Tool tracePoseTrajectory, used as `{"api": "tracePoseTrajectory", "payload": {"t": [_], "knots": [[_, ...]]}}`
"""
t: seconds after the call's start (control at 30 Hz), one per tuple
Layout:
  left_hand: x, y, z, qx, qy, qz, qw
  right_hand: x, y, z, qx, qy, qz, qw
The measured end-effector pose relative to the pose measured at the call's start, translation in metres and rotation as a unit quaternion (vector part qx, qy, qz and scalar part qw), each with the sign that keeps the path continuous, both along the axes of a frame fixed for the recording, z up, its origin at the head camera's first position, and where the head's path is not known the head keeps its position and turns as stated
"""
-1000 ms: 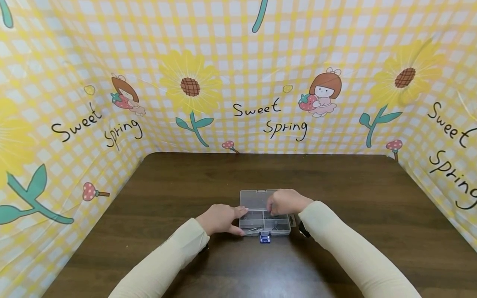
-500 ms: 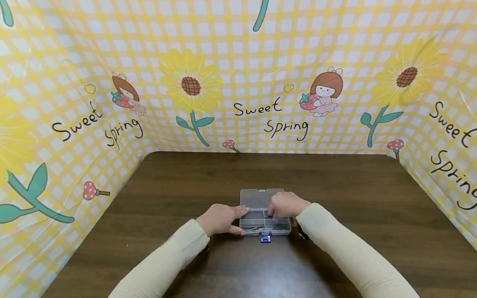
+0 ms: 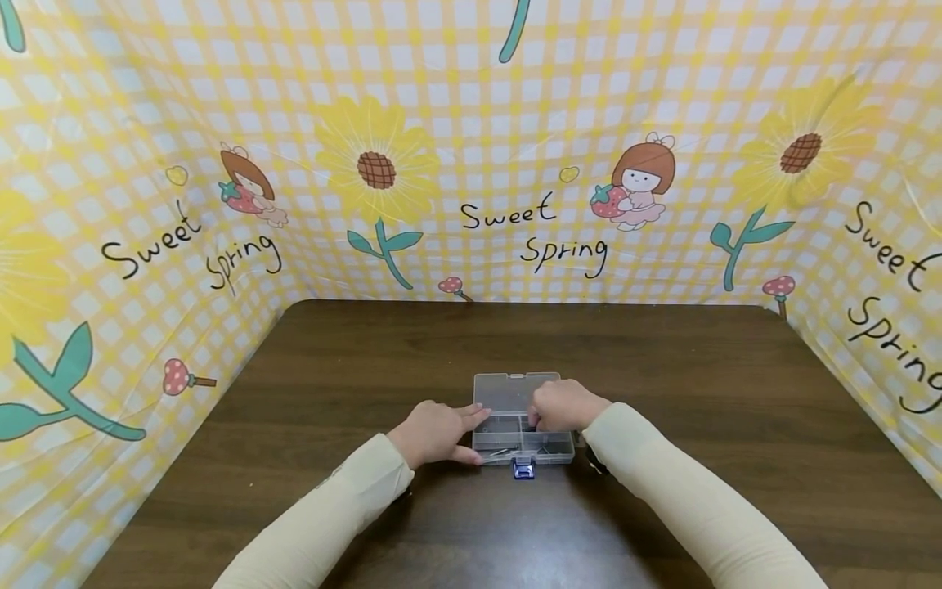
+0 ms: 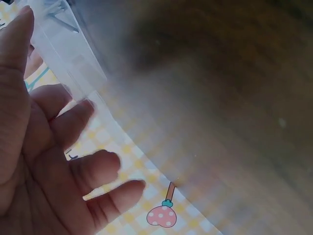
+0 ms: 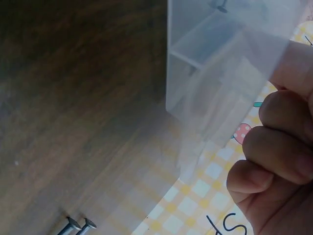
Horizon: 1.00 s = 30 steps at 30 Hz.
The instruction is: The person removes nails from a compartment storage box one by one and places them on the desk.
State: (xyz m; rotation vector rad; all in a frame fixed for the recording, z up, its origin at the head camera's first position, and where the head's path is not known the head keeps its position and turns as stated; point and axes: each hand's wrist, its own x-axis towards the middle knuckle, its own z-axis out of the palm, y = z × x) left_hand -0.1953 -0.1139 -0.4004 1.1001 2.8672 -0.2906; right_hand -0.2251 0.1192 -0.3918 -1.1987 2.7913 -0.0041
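Observation:
A clear plastic compartment box [image 3: 498, 439] lies with its lid [image 3: 503, 393] folded back, away from me. A blue latch [image 3: 523, 469] hangs at its front. Thin metal pieces, like nails or screws, lie in the front compartments. My left hand [image 3: 434, 433] rests along the box's left side, fingers extended and thumb at the front corner. Over the back right compartment is my right hand [image 3: 562, 405], its fingers curled and pointing down inside. Its fingertips are hidden, so whether they pinch anything cannot be seen. The right wrist view shows the curled fingers [image 5: 274, 152] beside the box wall.
Two metal nails or screws [image 5: 78, 226] show at the lower left of the right wrist view. The brown table [image 3: 368, 352] is enclosed by a yellow checked cloth [image 3: 478, 164] with printed flowers at the back and sides.
My right hand has moved slightly down into the back right compartment, then stays nearly still. The left hand and the box keep their places.

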Motion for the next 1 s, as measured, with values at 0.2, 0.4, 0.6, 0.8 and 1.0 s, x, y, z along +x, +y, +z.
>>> {"api": "tracePoseTrajectory", "payload": {"t": [0.2, 0.4, 0.6, 0.8, 1.0], "knots": [[0.001, 0.001, -0.001, -0.022, 0.003, 0.014, 0.9997, 0.001, 0.0, 0.0, -0.003, -0.014, -0.001, 0.9999], [0.001, 0.001, -0.003, -0.025, 0.017, 0.016, 0.9994, -0.002, -0.001, 0.003, 0.012, 0.002, 0.006, 0.9999], [0.001, 0.001, -0.003, -0.028, 0.013, 0.019, 0.9993, -0.003, -0.002, 0.009, 0.007, -0.011, -0.005, 0.9999], [0.0, 0.002, -0.002, -0.032, 0.001, 0.026, 0.9991, -0.005, 0.003, 0.017, 0.016, -0.02, -0.02, 0.9995], [0.001, 0.003, 0.001, -0.028, -0.016, 0.031, 0.999, -0.009, 0.009, 0.031, 0.029, -0.048, -0.052, 0.997]]}}
